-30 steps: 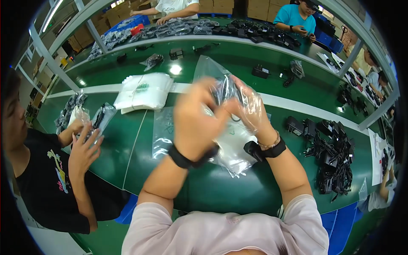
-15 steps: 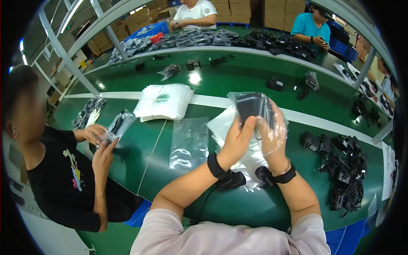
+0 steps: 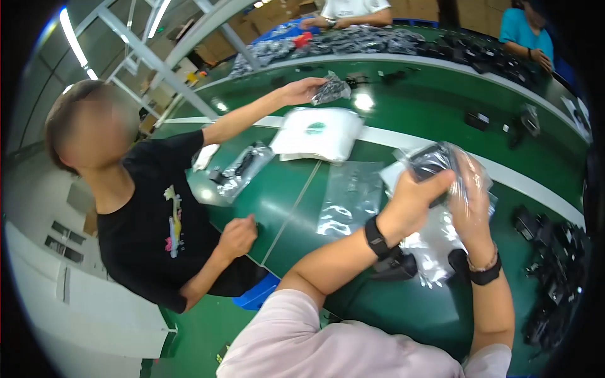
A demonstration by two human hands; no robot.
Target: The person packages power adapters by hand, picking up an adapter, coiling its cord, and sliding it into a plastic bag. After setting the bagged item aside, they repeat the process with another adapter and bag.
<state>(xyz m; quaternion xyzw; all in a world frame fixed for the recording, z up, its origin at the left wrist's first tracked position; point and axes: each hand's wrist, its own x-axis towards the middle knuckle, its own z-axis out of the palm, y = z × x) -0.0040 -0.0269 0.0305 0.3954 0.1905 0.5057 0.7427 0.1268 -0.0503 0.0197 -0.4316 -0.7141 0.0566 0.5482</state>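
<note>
A clear plastic bag [image 3: 433,159] with a dark block-shaped item inside is held up between my two hands over the green table. My left hand [image 3: 413,203] grips its near left side, thumb laid across the dark item. Shiny clear film covers the fingers of my right hand [image 3: 470,205], which closes on the bag's right side; whether the fingers are inside the bag or behind it I cannot tell. Below, flat clear bags [image 3: 432,255] lie on the table. A black adapter-like piece [image 3: 398,266] rests near my left wrist, and another dark piece shows beside my right wrist.
Left of me, a co-worker's hand [image 3: 305,91] touches a bagged item [image 3: 331,90] on the far green surface. Between us are a white bag stack [image 3: 315,135], a single clear bag [image 3: 350,198] and a bagged black cable [image 3: 242,169]. Black adapters [image 3: 554,277] pile up at right.
The view has turned left, so the scene sits further right. The co-worker's hand has left the bagged cable and reached out to the bagged item. My hands still hold the bag.
</note>
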